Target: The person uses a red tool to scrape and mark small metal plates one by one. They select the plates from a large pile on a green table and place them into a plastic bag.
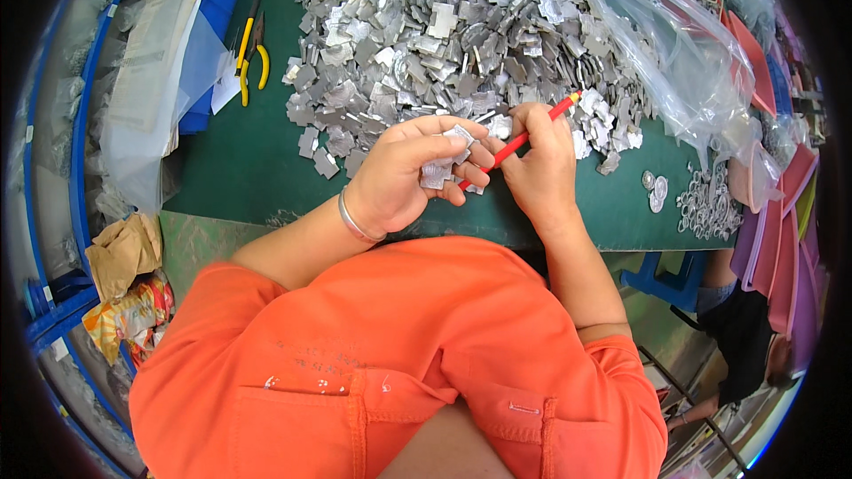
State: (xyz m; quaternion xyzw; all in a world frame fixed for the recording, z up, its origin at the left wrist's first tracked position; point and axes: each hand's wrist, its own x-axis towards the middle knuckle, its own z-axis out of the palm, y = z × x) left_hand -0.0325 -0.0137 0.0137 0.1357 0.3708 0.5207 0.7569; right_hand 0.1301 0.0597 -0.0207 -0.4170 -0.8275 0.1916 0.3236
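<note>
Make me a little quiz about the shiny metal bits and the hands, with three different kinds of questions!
1. True or false: the right hand holds a red pencil.
2. What does the left hand hold? A) yellow pliers B) small metal pieces C) a plastic bag
3. Fill in: the yellow-handled pliers lie to the ___ of the big metal pile.

Key: 1 true; 2 B; 3 left
</note>
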